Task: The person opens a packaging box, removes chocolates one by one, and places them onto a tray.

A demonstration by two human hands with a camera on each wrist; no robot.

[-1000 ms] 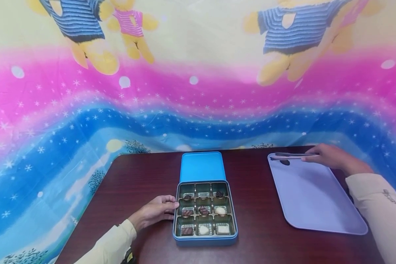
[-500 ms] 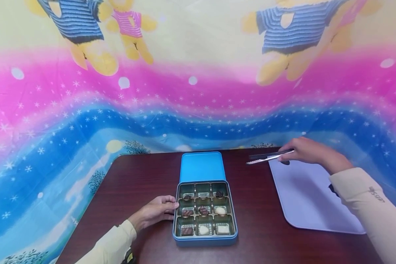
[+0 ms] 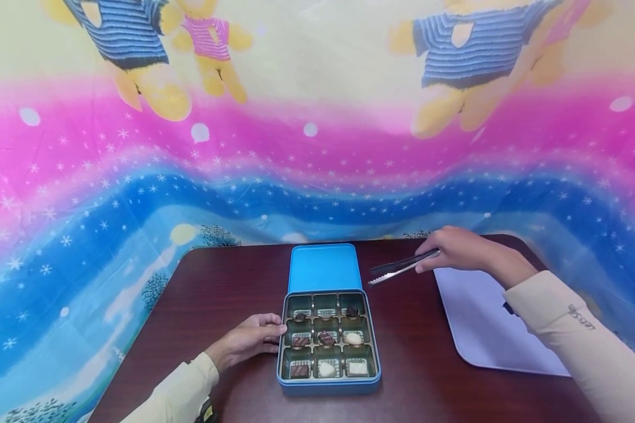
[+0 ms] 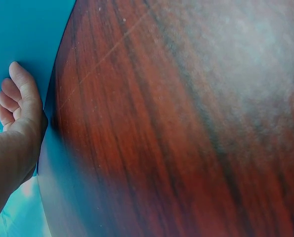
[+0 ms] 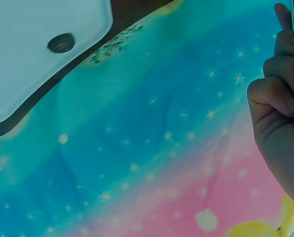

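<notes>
A blue tin (image 3: 330, 388) stands on the table with chocolates in its divided gold insert. Among them are a striped dark square (image 3: 299, 371) and a white round one (image 3: 353, 338). My left hand (image 3: 251, 338) lies along the tin's left side, thumb at the rim. The left wrist view shows that hand (image 4: 23, 106) against a blue surface. Metal tongs (image 3: 388, 275) are held in my right hand (image 3: 457, 249), tips spread, right of the lid and above the table. Nothing shows between the tips. In the right wrist view, curled fingers (image 5: 280, 94) grip the tongs' shaft.
Behind the tin lies its blue lid (image 3: 324, 268). A pale lilac tray (image 3: 487, 329) sits at the right, partly under my right arm. On it, the right wrist view shows a dark ridged oval (image 5: 61, 43), possibly a chocolate. A printed cloth (image 3: 307, 200) hangs behind the table (image 3: 227, 288).
My right hand has carried the tongs leftward from over the tray's far corner towards the tin, and the tips have spread. The left hand and the tin stay in place.
</notes>
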